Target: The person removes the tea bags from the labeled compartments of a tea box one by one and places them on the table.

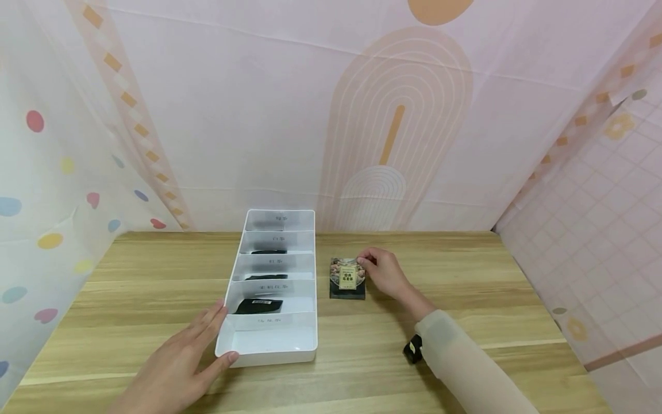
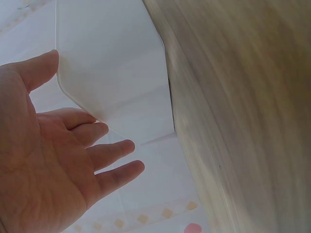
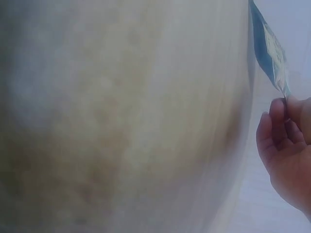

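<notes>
A white divided box (image 1: pixel 269 359) stands at the middle left, its compartments in a row away from me. My left hand (image 1: pixel 178 353) is at its near left corner. Thumb and forefinger touch the edges, while the other fingers (image 2: pixel 114 150) extend loosely beside the wall. To the right of the box, my right hand (image 1: pixel 385 273) pinches the top right corner of a dark sachet (image 1: pixel 347 287) with a food picture and a pale yellow label. In the right wrist view the sachet (image 3: pixel 272 53) appears edge-on beyond the fingertips.
Dark packets (image 1: pixel 258 306) lie in several compartments, whose dividers carry printed labels. A small black packet (image 1: pixel 413 349) lies on the wooden table (image 1: pixel 496 287), partly hidden by the right sleeve (image 1: pixel 455 348). Patterned cloth (image 1: pixel 248 115) hangs behind the table and at both sides.
</notes>
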A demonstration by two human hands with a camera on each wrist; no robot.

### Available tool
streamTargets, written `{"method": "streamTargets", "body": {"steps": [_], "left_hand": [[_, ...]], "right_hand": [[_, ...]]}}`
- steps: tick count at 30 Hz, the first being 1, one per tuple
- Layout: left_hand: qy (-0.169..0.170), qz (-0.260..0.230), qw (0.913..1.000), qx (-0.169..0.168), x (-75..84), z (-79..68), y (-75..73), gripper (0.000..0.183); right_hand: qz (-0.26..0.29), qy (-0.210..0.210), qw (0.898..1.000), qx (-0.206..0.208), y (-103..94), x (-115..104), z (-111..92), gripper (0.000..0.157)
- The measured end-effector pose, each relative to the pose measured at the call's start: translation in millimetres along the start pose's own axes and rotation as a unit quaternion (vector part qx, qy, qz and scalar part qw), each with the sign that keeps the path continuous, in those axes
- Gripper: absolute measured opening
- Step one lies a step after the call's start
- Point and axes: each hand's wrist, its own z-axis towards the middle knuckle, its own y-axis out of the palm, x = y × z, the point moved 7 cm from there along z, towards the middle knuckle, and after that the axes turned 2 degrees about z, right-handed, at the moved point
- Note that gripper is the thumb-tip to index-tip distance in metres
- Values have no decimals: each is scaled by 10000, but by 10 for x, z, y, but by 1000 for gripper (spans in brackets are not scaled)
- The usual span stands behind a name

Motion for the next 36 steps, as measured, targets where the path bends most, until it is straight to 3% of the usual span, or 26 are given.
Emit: {"method": "streamTargets", "body": {"steps": [23, 36], "left_hand": [[15, 30, 10000, 44, 7, 0, -16, 81], [-76, 16, 9999, -101, 6, 3, -10, 81]], "right_hand": [[-422, 95, 9990, -138, 51, 120, 140, 8], [-519, 292, 9981, -176, 61, 161, 145, 8]]}}
